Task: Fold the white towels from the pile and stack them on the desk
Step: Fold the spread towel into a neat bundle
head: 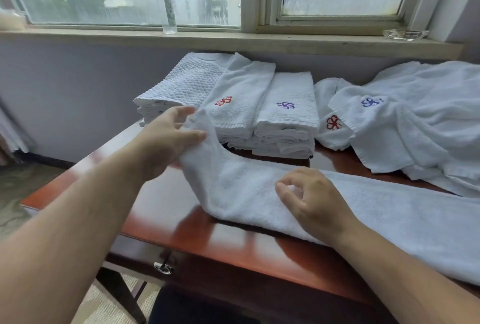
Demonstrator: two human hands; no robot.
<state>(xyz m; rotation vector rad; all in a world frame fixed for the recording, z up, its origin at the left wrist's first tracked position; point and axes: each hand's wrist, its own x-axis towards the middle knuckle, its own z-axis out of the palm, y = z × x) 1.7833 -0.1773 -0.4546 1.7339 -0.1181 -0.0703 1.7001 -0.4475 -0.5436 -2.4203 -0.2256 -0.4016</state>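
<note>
Two hands work one long towel (363, 209) lying across the bench (233, 248): left hand (166, 139) grips its raised end, right hand (311, 201) rests loosely curled on it, holding nothing.

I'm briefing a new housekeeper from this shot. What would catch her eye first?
Front and centre, a long white towel lies across the red-brown desk, its end lifted by the left hand while the right hand rests on its middle. Behind are folded stacks; to the right, a loose pile.

Folded stacks (259, 116) sit behind the long towel (337, 209), the pile (415, 121) to their right.
</note>
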